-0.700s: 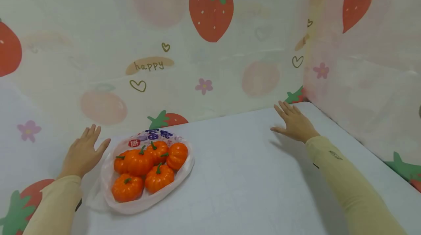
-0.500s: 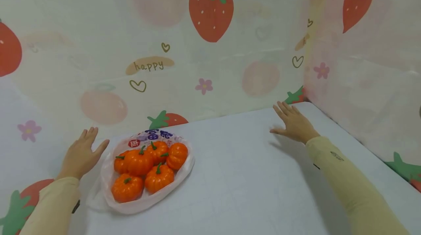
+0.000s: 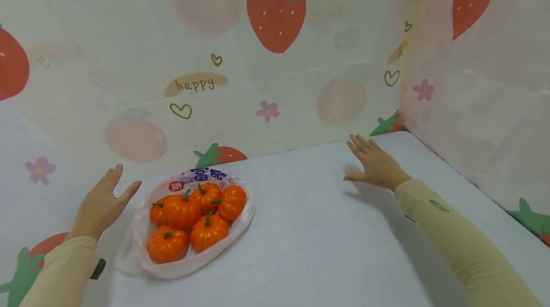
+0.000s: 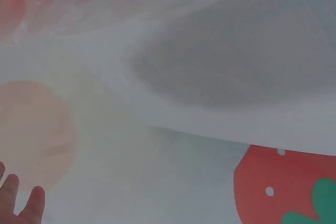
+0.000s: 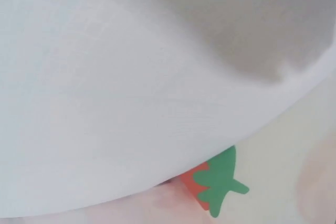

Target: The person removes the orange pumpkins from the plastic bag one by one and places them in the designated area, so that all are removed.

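My left hand (image 3: 98,203) hovers just left of a white plastic bag (image 3: 189,269), fingers extended and thumb spread apart, holding nothing. Several small orange pumpkins (image 3: 209,232) with green stems lie in the bag, whose mouth is spread wide around them. Blue and red print marks its far side. Over the right part of the table, my right hand (image 3: 377,164) is raised with straight fingers and its thumb out, above its own shadow. Fingertips (image 4: 34,203) of the left hand show at the lower corner of the left wrist view; the right wrist view shows no hand.
The white tabletop (image 3: 301,230) meets a back wall sheet (image 3: 301,78) printed with strawberries, hearts and flowers. A second printed sheet (image 3: 481,121) runs along the right edge of the table.
My right hand has moved a little to the left. The left hand has drifted slightly left and turned, its fingers closer together. The bag and pumpkins stay in place.
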### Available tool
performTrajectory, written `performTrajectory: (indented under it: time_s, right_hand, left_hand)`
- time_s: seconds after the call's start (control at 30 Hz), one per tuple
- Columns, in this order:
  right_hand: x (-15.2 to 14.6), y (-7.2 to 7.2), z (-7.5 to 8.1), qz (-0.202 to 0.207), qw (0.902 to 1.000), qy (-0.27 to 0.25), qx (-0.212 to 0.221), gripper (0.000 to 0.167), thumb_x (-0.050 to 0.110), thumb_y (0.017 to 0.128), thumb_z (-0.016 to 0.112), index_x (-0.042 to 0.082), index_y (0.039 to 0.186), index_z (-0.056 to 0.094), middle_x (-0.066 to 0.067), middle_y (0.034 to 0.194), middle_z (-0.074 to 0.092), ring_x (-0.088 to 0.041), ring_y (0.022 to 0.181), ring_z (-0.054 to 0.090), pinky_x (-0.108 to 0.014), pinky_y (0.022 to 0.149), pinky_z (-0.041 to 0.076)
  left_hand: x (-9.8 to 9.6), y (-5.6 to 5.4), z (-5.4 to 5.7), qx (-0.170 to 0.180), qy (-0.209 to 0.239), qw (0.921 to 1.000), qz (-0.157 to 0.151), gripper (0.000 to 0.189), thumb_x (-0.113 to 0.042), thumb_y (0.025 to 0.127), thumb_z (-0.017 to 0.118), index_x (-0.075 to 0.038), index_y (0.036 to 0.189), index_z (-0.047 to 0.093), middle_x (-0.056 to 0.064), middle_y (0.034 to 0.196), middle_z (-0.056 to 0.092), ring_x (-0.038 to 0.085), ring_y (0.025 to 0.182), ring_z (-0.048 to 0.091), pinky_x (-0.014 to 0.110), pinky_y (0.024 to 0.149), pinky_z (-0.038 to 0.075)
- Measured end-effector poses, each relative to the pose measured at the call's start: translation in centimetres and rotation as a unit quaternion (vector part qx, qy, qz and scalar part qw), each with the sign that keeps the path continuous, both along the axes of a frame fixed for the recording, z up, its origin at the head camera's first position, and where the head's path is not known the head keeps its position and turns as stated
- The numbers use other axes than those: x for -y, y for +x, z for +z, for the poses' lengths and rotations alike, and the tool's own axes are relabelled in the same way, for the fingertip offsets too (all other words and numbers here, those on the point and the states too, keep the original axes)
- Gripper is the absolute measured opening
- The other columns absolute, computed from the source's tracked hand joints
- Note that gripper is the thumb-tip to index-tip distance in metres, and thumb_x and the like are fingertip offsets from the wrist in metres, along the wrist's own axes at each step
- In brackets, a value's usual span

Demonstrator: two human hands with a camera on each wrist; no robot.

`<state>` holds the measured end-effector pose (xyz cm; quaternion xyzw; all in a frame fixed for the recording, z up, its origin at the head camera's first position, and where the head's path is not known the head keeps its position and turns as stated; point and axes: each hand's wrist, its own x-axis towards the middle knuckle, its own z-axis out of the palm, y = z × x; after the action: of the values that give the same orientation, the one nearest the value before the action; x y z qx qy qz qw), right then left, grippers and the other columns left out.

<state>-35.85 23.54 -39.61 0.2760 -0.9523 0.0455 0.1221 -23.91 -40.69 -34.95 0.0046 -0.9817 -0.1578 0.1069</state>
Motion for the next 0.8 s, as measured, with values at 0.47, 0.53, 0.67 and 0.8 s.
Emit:
performTrajectory:
  time_s: [0.47,0.53,0.67,0.8]
  right_hand:
    - [3.5,1.4,0.0,0.047,0.9988,-0.007,-0.007,0.106,0.062,0.082,0.069,0.001,0.156,0.025,-0.019,0.166,0.017,-0.037,0.153,0.017,-0.054,0.125,0.019]
    - [4.0,1.5,0.0,0.055,0.9984,-0.008,-0.013,0.105,0.062,0.082,0.069,0.001,0.155,0.027,-0.02,0.165,0.019,-0.037,0.153,0.017,-0.054,0.125,0.02]
    - [5.1,1.8,0.0,0.073,0.9972,-0.014,-0.012,0.106,0.063,0.081,0.069,0.001,0.156,0.026,-0.019,0.165,0.018,-0.035,0.154,0.016,-0.052,0.125,0.02]
    - [6.1,2.2,-0.3,0.086,0.9961,-0.023,-0.003,0.106,0.064,0.082,0.068,0.002,0.156,0.025,-0.018,0.166,0.016,-0.034,0.154,0.015,-0.051,0.126,0.019]
  left_hand:
    - [-0.8,0.8,0.1,0.025,0.039,0.9989,0.007,0.091,-0.059,0.098,0.048,-0.008,0.159,0.004,0.028,0.162,0.011,0.059,0.14,0.023,0.076,0.106,0.024]
    - [-1.0,1.0,0.0,0.021,0.039,0.9989,0.012,0.092,-0.06,0.096,0.051,-0.008,0.159,0.009,0.03,0.16,0.016,0.06,0.138,0.026,0.077,0.104,0.028]
    - [-1.2,1.3,-0.4,0.014,0.043,0.9987,0.022,0.093,-0.06,0.094,0.056,-0.006,0.158,0.015,0.032,0.157,0.024,0.061,0.134,0.033,0.076,0.102,0.032]
    - [-1.4,1.6,-0.9,0.011,0.052,0.998,0.034,0.095,-0.06,0.092,0.058,-0.007,0.158,0.014,0.033,0.155,0.027,0.061,0.125,0.042,0.073,0.098,0.04]
